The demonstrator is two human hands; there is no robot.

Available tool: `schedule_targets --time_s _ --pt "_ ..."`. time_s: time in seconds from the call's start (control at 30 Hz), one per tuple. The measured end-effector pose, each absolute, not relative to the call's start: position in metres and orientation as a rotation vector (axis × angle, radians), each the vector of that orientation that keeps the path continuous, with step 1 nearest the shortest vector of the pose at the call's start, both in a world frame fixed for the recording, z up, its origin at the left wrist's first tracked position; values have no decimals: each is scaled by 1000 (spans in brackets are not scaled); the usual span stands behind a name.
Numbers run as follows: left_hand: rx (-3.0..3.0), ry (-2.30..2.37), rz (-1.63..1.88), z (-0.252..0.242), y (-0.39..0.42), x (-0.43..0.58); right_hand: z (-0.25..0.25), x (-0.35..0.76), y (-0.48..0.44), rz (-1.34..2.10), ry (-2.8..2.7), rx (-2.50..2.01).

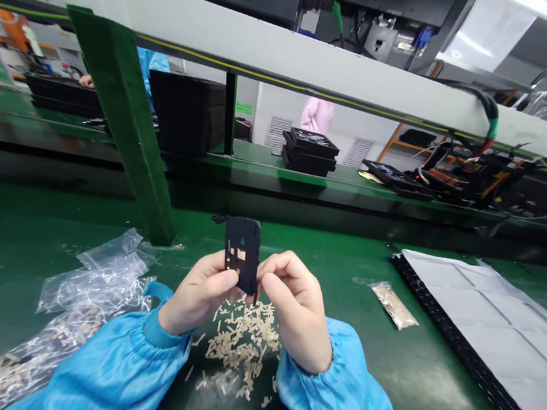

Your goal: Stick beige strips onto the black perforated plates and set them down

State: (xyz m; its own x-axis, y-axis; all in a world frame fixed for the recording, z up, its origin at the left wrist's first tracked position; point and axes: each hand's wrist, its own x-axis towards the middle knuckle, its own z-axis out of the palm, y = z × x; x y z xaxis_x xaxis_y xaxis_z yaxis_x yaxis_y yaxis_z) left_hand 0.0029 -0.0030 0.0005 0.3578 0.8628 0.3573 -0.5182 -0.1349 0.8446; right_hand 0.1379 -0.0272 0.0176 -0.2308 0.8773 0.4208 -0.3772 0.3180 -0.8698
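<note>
Head view, only one: left hand (199, 293) gripped a thin black plastic panel with rounded corners and copper-coloured patches (243, 238) by its lower left, thumb pressed on the patched face, other fingers mostly hidden behind. Panel stood near upright above the table, about mid-view, patched face toward the camera, probably so the patches could be seen and the right edge left free. Right hand (297, 309) was at that lower right edge, thumb and index curled close together, tips at or touching the edge; couldn't tell if they pinched anything small. Loose pile of small tan flat strips (239, 352) lay on the green smooth tabletop (362, 257) below and between the hands, likely spread there for easy reach from both sides. Crumpled clear plastic bags (106, 284) lay left of the left arm, tan pieces visible inside toward the lower left; a small clear packet of tan pieces (394, 306) lay right of the right hand, seemingly set aside. Farther right, a black-edged tray with a pale grey divided surface (485, 314) sat at an angle, apparently within arm's reach. Stacked black plastic trays (309, 152) stood on the shelf behind.
</note>
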Motion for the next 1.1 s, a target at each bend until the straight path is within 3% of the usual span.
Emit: schedule_targets --time_s 0.4,0.83,1.1 --pt "1104 440 1113 4 -3 5 21 143 -32 1034 -1566 -590" --pt "964 516 1025 18 -14 10 21 148 -25 1127 -1576 -560" --pt "803 469 1019 26 -21 13 20 148 -21 935 -1718 -593"
